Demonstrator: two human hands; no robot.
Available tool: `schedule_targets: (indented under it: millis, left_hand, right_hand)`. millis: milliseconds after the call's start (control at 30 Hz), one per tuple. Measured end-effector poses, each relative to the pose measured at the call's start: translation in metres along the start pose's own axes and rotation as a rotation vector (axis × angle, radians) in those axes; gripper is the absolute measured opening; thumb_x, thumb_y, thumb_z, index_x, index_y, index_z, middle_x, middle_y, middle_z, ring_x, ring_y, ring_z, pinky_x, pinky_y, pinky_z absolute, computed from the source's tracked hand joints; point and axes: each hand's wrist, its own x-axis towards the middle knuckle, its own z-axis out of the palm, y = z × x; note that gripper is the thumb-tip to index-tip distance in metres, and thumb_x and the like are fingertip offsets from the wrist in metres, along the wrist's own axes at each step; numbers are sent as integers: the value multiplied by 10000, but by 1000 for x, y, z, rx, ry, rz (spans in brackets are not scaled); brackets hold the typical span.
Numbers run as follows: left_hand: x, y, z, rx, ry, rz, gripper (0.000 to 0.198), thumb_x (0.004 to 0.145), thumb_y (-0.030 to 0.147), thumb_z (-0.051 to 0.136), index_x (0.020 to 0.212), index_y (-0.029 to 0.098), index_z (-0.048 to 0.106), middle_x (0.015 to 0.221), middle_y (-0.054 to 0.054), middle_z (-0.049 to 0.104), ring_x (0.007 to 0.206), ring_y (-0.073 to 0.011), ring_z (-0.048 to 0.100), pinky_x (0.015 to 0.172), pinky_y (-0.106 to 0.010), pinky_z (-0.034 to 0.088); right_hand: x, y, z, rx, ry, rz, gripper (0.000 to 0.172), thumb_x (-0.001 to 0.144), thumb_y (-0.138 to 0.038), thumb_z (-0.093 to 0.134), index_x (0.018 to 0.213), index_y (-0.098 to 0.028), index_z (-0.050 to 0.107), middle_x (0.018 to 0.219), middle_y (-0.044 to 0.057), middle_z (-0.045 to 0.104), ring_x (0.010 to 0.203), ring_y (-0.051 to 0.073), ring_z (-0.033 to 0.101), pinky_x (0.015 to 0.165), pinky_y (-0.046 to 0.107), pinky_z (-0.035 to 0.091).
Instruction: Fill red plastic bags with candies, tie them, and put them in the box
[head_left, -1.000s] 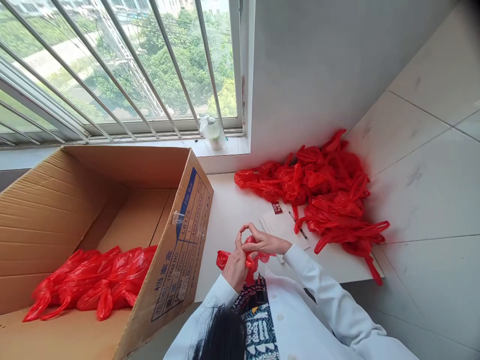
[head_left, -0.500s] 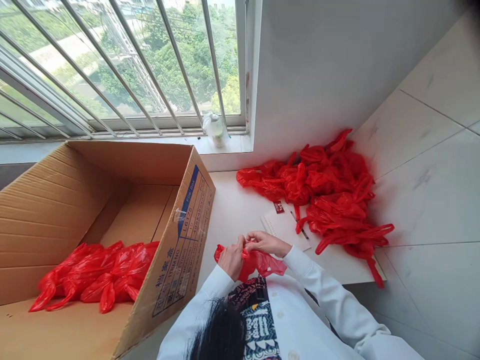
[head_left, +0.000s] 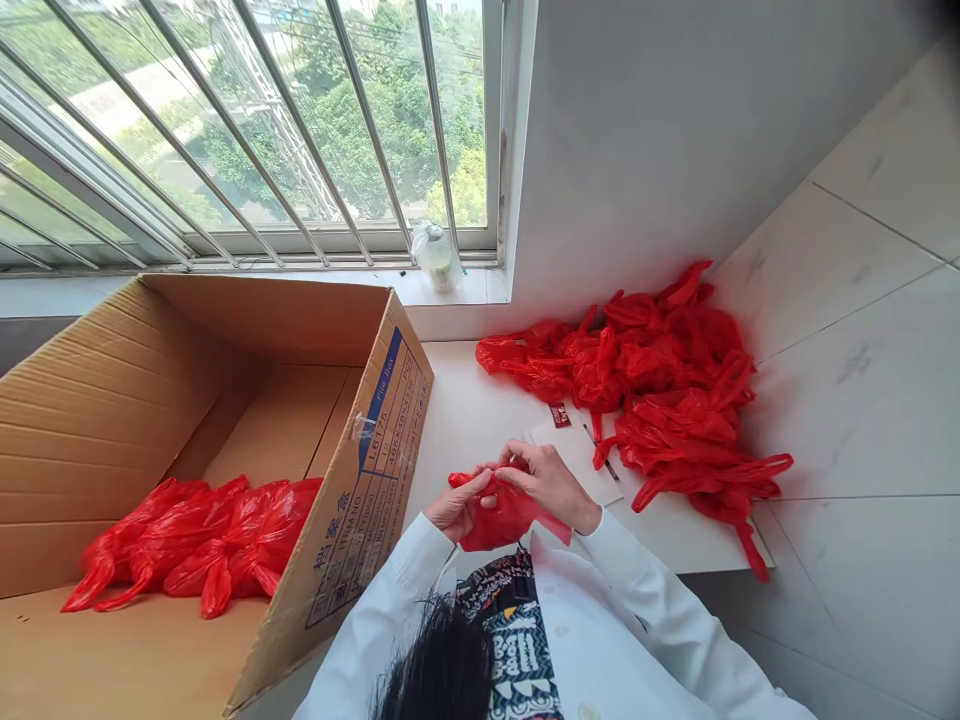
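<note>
One thin, crinkled red plastic bag (head_left: 491, 525) is gripped close before the person's body, over the near part of the smooth white table (head_left: 457, 415); the left hand (head_left: 455, 510) is clamped on its left side, the right hand (head_left: 553, 485) pinches its upper edge. A deep, open corrugated cardboard box (head_left: 386, 450) holds glossy, puckered red bundles (head_left: 247, 535) with trailing ends. A loose, rumpled heap of red bags (head_left: 660, 370) lies by the wall. On the sill, a filmy clear bag (head_left: 436, 258) encloses something pale.

Red bag (head_left: 491, 524), brown box (head_left: 75, 440)
</note>
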Motion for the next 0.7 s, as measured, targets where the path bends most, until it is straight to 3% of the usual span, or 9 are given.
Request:
schedule_targets:
  millis: [133,233,300,367,467,500,600,700]
  left_hand:
    - [-1,4,1,-374,-124,-145,531,619,443,750,1007,209,472,669,38,569,590,-106,570,661,-290,487]
    - [1,4,-2,-356,-127,-89,549,561,340,799,966,202,456,792,2,633,685,-143,619,673,-296,479]
    - [2,4,-5,-217,-101,-13,507,567,297,783,939,189,455,808,-12,648,679,-137,610,617,-256,447]
    - [0,6,-8,-25,-80,74,434,602,261,730,931,187,458,772,-1,645,672,-133,596,597,-243,426]
    - [-7,17,-6,377,-76,210,318,655,178,609,940,201,471,738,27,638,660,-123,578,630,-248,423]
    - [-10,22,-3,531,-71,246,318,658,141,567,955,205,477,727,34,635,649,-122,573,637,-249,419]
    - [-21,33,7,897,21,334,369,658,72,465,999,213,487,731,26,639,641,-140,586,615,-247,407]
    - [-27,31,10,998,154,479,302,758,96,394,1011,212,511,826,-21,659,731,-156,617,656,-251,440]
  right_hand:
    - [-18,2,9,417,-138,125,230,812,-403,549,741,-198,471,543,-61,493,475,75,404,476,201,305]
    - [-31,12,12,590,-252,227,254,806,-436,551,816,-199,462,576,-61,519,445,62,377,447,193,294]
    - [-37,17,8,546,-239,215,260,787,-423,586,866,-188,505,696,-22,585,530,76,462,508,207,360]
    - [-37,18,1,420,-94,147,257,788,-413,594,897,-184,548,839,18,618,716,117,551,657,248,428]
    - [-24,18,-5,264,118,16,272,851,-429,506,974,-196,576,1019,52,613,957,164,554,860,310,412]
    - [-17,18,-4,268,108,-28,302,876,-439,460,1023,-200,571,1048,56,609,988,165,548,887,316,404]
    - [4,20,6,361,-93,-109,412,915,-491,340,1109,-196,552,1001,46,618,945,151,561,863,293,421]
    - [15,24,19,406,-161,-104,470,910,-532,307,1007,-177,601,923,33,612,877,140,556,808,264,429]
